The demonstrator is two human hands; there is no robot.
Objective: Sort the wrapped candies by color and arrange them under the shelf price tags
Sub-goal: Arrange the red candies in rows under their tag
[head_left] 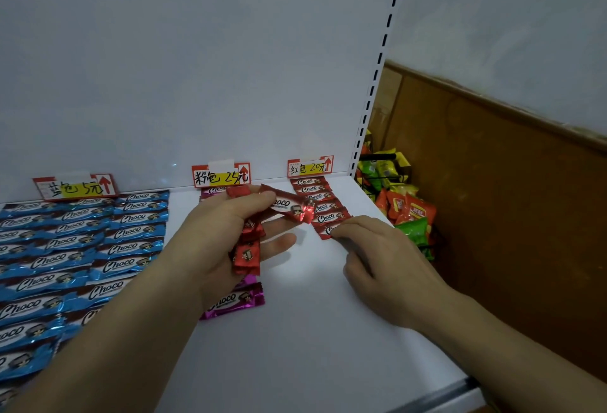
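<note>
My left hand [216, 232] holds a bunch of red Choco candies [248, 253], one red candy [289, 207] sticking out past thumb and fingers toward the right. My right hand [374, 248] rests fingertips on the nearest candy of the red candy column [323, 207], which runs down from the red price tag [310, 167]. Pink candies [235, 302] lie under the pink price tag [220, 176], mostly hidden by my left hand. Blue candies [75, 248] fill two columns under the blue price tag [75, 186].
The white shelf [312, 330] has bare surface in front of the red column. Its front edge [427, 398] runs bottom right. Beside the shelf's right side a wire basket of green, yellow and orange snack bags [404, 209] stands against a brown wall.
</note>
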